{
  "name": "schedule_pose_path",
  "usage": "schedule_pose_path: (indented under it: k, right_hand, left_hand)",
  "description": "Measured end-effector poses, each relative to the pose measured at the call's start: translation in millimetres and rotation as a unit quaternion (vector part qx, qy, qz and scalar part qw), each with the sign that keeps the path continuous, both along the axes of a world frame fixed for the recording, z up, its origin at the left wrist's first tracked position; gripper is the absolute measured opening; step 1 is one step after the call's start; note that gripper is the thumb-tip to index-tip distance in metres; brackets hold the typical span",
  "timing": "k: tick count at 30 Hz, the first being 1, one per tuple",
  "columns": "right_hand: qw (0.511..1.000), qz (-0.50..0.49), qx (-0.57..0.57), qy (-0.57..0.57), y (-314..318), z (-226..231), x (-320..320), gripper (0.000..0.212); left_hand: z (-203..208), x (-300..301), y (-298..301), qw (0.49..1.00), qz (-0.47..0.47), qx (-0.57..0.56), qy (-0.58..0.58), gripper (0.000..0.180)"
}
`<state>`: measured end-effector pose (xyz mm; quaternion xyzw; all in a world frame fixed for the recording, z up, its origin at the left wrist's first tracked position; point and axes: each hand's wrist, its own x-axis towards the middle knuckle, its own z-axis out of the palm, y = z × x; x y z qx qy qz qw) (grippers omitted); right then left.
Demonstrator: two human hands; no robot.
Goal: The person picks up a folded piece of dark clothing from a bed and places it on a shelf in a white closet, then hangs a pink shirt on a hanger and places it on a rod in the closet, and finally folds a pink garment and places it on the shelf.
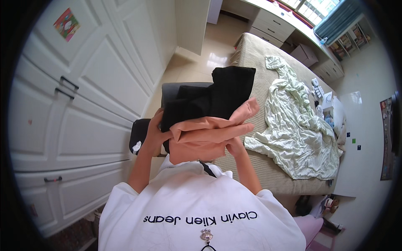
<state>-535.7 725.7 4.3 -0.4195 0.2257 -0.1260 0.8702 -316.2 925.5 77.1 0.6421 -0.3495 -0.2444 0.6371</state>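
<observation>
In front of my chest I hold a bundle of folded cloth. Its near part is a salmon-pink garment [205, 136] in loose layers, and a black garment [209, 98] lies across its far side, one end sticking out to the right. My left hand [157, 130] is closed on the left edge, where black and pink meet. At the lower right, my right hand [235, 146] grips the pink garment, its fingers partly hidden by the folds. What kind of garments these are, I cannot tell.
Beyond the bundle stands a dark grey chair [169, 88], with a white crumpled scrap [137, 146] near it. White wardrobe doors [96, 100] rise on the left. To the right, a crumpled pale green cloth [293, 121] lies on a bed with a ribbed beige cover [253, 62]. Drawers [272, 25] stand behind.
</observation>
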Motion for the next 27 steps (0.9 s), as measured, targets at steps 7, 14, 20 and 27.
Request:
schedule_pose_path:
  k: [7, 14, 20, 27]
  right_hand:
    - [0.997, -0.072, -0.018, 0.008, -49, 0, 62, 0.044]
    - [0.994, -0.109, -0.021, 0.018, -106, 17, 145, 0.045]
    - [0.992, -0.123, 0.014, -0.009, -133, -6, 190, 0.05]
    - [0.986, -0.159, 0.055, 0.014, -201, 9, 244, 0.052]
  left_hand:
    - [0, 88, -82, 0.997, -0.057, -0.021, -0.039, 0.054]
    - [-2, 187, -161, 0.993, -0.094, -0.048, -0.049, 0.056]
    - [-13, 246, -207, 0.993, -0.115, -0.017, -0.009, 0.055]
    - [-32, 289, -288, 0.99, -0.133, -0.01, 0.034, 0.054]
